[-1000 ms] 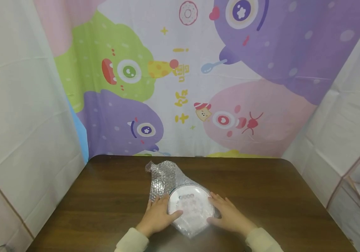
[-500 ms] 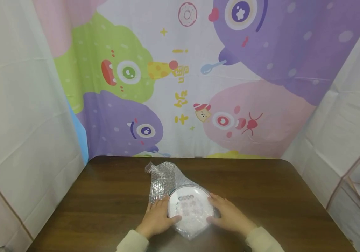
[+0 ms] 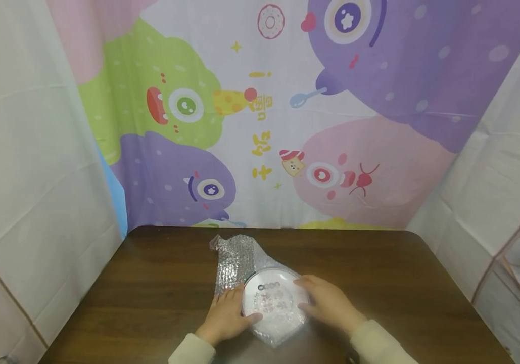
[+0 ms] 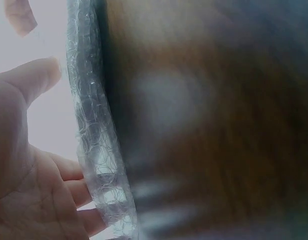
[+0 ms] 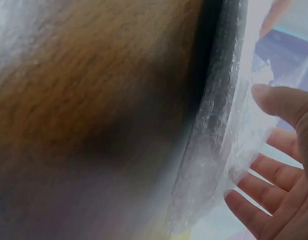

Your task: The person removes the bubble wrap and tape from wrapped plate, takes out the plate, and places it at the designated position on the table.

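A white round plate (image 3: 271,293), with small dark print and a pale reddish pattern on its face, lies on the brown table inside bubble wrap (image 3: 234,258). The wrap's loose end spreads away to the back left. My left hand (image 3: 228,314) rests along the plate's left side, thumb at the rim and fingers on the wrap. On the other side, my right hand (image 3: 330,305) touches the right edge, its fingertips overlapping the rim. Straight fingers lie beside the wrapped edge in both wrist views: the left hand (image 4: 31,165) and the right hand (image 5: 284,170).
The dark wood-grain table (image 3: 164,308) has rounded back corners. Behind it hangs a cloth (image 3: 269,126) with cartoon monsters, and pale cloth sheets close in both sides.
My right hand has shifted slightly up and inward over the plate's right rim, with its fingers closer together. My left hand and the wrapped plate stay nearly in place.
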A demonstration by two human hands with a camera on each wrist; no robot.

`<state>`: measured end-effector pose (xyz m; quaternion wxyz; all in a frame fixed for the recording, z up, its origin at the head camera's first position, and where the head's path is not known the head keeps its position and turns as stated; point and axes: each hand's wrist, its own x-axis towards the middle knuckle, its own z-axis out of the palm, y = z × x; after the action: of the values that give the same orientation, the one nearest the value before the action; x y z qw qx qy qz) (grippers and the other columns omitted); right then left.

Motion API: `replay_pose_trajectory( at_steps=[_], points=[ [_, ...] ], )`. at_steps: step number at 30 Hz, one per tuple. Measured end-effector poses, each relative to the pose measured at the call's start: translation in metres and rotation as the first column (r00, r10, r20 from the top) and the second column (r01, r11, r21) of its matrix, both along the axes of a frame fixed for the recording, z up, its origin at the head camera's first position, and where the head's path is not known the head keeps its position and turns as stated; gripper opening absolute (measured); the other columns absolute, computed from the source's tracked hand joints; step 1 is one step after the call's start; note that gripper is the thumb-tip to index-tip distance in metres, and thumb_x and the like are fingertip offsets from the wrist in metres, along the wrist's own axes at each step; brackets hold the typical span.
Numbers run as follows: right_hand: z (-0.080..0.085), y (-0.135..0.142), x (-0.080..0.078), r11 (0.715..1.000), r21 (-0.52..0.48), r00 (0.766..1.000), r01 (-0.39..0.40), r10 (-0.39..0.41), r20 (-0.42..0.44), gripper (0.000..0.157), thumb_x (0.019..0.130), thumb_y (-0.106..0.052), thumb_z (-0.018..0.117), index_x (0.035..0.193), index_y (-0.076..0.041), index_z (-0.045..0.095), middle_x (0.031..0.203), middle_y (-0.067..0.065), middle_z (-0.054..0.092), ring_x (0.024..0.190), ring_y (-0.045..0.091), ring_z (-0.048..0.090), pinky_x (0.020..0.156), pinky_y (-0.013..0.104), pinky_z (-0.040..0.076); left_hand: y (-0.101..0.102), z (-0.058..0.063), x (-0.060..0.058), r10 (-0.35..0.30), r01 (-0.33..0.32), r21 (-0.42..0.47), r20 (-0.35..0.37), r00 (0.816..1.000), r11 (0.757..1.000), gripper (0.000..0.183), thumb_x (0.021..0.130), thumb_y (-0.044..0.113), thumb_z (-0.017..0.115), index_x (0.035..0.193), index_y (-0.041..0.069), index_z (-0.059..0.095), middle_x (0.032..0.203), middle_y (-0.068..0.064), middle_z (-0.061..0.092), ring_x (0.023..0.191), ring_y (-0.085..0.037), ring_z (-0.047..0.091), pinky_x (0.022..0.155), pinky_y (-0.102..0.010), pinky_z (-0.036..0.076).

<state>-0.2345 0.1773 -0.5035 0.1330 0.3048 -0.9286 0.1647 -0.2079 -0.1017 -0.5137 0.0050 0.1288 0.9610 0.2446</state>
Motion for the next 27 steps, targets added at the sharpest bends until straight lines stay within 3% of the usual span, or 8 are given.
replay_pose_trajectory(
  at_steps=[6,12,19,27],
  points=[
    [0.003,-0.009,-0.003,0.998,0.063,0.995,0.002,0.004,-0.103,0.041,0.078,-0.019,0.078,0.116,-0.009,0.068,0.113,0.006,0.068,0.099,0.023,0.068,0.083,0.039,0.058,-0.001,-0.001,0.0,-0.003,0.003,-0.002,0.017,1.0,1.0,0.095,0.081,0.058,0.068,0.143,-0.008,0.04,0.143,-0.027,0.048,0.134,-0.048,0.042,0.11,-0.071,0.026],
    [0.005,-0.013,-0.007,0.995,0.086,0.992,0.043,-0.032,-0.121,0.028,0.081,-0.016,0.075,0.107,-0.01,0.07,0.103,0.002,0.068,0.092,0.019,0.068,0.075,0.035,0.058,-0.001,-0.001,0.0,-0.005,0.006,-0.008,0.013,1.0,1.0,0.095,0.081,0.058,0.068,0.143,-0.008,0.04,0.144,-0.027,0.048,0.134,-0.048,0.042,0.11,-0.071,0.026],
    [0.006,-0.013,-0.007,0.998,0.042,0.989,0.056,-0.049,-0.14,0.019,0.081,-0.015,0.075,0.099,-0.009,0.071,0.093,-0.001,0.066,0.084,0.016,0.066,0.073,0.032,0.058,-0.001,0.0,0.0,-0.009,0.009,-0.009,0.006,1.0,1.0,0.094,0.081,0.057,0.068,0.143,-0.008,0.04,0.143,-0.027,0.048,0.134,-0.048,0.043,0.109,-0.071,0.027],
    [0.006,-0.01,-0.013,0.991,-0.079,0.978,0.112,-0.124,-0.168,0.005,0.083,-0.013,0.075,0.088,-0.014,0.072,0.084,-0.007,0.064,0.075,0.01,0.063,0.068,0.028,0.056,0.0,0.001,0.001,-0.004,0.004,-0.008,0.017,1.0,1.0,0.095,0.081,0.057,0.068,0.143,-0.008,0.04,0.144,-0.028,0.048,0.134,-0.048,0.043,0.111,-0.07,0.026]
  ],
)
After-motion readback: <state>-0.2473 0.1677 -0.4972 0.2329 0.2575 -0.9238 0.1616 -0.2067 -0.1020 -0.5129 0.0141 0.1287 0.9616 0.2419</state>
